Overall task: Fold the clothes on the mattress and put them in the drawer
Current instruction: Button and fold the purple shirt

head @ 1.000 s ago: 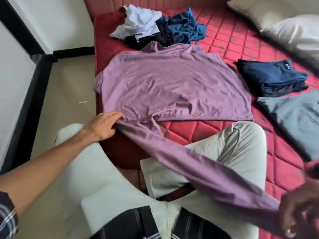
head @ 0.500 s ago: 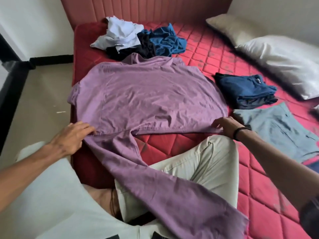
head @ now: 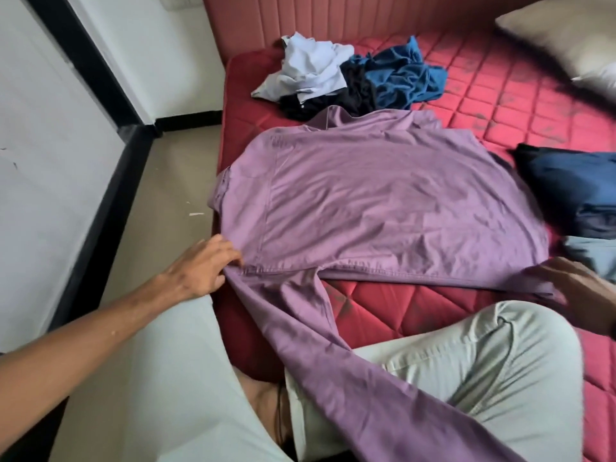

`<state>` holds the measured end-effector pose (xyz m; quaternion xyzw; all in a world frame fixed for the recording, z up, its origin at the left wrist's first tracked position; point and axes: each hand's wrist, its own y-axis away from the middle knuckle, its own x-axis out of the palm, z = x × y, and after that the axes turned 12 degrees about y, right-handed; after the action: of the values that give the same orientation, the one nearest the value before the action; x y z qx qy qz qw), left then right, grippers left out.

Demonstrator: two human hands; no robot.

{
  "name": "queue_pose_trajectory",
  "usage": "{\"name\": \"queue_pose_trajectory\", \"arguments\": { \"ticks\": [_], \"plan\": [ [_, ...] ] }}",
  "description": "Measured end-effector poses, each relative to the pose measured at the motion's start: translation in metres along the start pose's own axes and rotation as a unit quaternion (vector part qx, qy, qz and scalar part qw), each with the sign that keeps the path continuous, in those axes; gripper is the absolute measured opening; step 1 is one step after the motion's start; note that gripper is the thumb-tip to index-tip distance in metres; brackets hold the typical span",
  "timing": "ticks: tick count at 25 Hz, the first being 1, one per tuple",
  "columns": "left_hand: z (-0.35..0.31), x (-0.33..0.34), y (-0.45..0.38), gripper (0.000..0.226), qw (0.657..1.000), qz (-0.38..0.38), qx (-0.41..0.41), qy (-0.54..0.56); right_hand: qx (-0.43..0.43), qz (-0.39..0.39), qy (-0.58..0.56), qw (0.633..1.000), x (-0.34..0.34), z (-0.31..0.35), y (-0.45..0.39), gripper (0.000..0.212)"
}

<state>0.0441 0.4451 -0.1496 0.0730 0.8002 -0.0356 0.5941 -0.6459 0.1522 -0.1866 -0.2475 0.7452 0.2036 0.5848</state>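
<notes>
A purple long-sleeved shirt [head: 383, 208] lies spread flat on the red quilted mattress [head: 500, 95]. One sleeve trails down over my light trouser leg [head: 483, 361] toward the lower right. My left hand [head: 200, 265] pinches the shirt's lower left corner, where that sleeve joins the body, at the mattress edge. My right hand [head: 576, 288], blurred, is at the hem's lower right corner, and its fingers seem to hold the fabric. No drawer is in view.
A loose pile of white, black and blue clothes [head: 353, 78] lies behind the shirt. Folded navy clothes [head: 566, 188] and a grey-blue garment [head: 590, 258] sit at the right. Pillows [head: 560, 38] are far right. Bare floor [head: 160, 201] and a wall are left.
My right hand let go of the sleeve end and moved up to the hem's right corner. My left hand stayed at the left corner. The view swung left.
</notes>
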Motion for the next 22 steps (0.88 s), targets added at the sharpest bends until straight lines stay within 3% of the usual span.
{"name": "queue_pose_trajectory", "arguments": {
  "ticks": [4, 5, 6, 9, 12, 14, 17, 19, 22],
  "plan": [
    [-0.001, -0.01, -0.004, 0.035, 0.996, -0.063, -0.004, 0.056, -0.002, -0.01, -0.056, 0.998, -0.048, 0.036, -0.008, 0.011],
    [-0.004, -0.016, -0.007, 0.037, 0.993, -0.084, -0.026, 0.083, 0.04, -0.019, -0.09, 0.995, -0.058, 0.041, -0.012, 0.005],
    [-0.003, -0.02, -0.012, 0.042, 0.987, -0.103, -0.053, 0.109, 0.089, -0.035, -0.131, 0.987, -0.072, 0.043, -0.017, 0.014],
    [0.007, -0.032, -0.033, 0.056, 0.962, -0.154, -0.121, 0.189, 0.251, -0.034, -0.243, 0.936, -0.103, 0.039, -0.037, 0.02],
    [0.017, -0.037, -0.073, 0.041, 0.916, -0.251, -0.203, 0.24, 0.355, -0.082, -0.374, 0.853, -0.103, 0.024, -0.078, 0.016],
    [0.024, -0.032, -0.104, 0.038, 0.887, -0.296, -0.275, 0.223, 0.382, -0.109, -0.395, 0.829, -0.099, 0.025, -0.109, 0.011],
    [0.035, -0.016, -0.145, 0.035, 0.874, -0.326, -0.293, 0.211, 0.391, -0.088, -0.338, 0.851, -0.084, 0.029, -0.152, 0.021],
    [0.051, -0.003, -0.161, 0.029, 0.888, -0.336, -0.261, 0.173, 0.363, -0.069, -0.252, 0.895, -0.074, 0.033, -0.17, 0.023],
    [0.082, 0.015, -0.165, 0.008, 0.919, -0.311, -0.227, 0.084, 0.348, -0.058, -0.149, 0.924, -0.055, 0.036, -0.189, 0.034]
  ]
}}
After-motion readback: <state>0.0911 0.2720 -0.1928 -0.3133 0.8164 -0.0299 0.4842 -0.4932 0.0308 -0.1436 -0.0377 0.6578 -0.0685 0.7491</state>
